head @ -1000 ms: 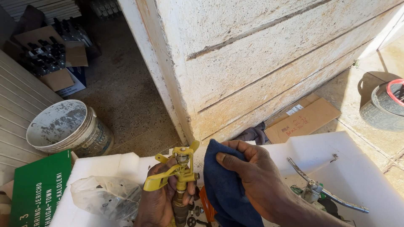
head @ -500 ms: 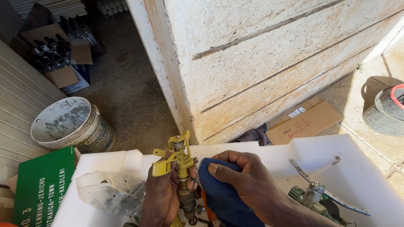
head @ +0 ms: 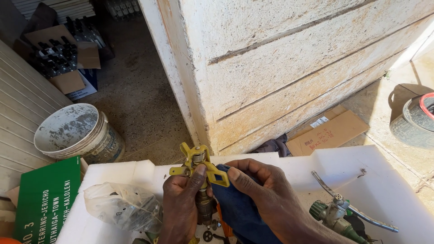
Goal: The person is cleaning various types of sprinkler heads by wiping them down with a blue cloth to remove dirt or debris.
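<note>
Our left hand [head: 181,203] gripped the yellow sprinkler head [head: 199,165] by its brass stem, upright over the white foam tray [head: 379,180]; our right hand [head: 262,199] pinched a blue cloth [head: 235,208] against it. It looked rigid, fairly heavy, its thin arms best avoided. A second sprinkler [head: 337,212] lay nearby, a plastic bag [head: 122,205] beside us.

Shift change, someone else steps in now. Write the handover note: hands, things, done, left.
Left hand: gripped round the brass stem of the yellow metal impact sprinkler head, held upright, thumb on its arm.
Right hand: holds the dark blue cloth, fingers pressing it against the sprinkler's arm.
Nearby: a second sprinkler with a green base lies on the white foam tray; clear plastic bag at left.
Done: cannot tell how much is wiped.
Left: the second sprinkler lies untouched.
</note>
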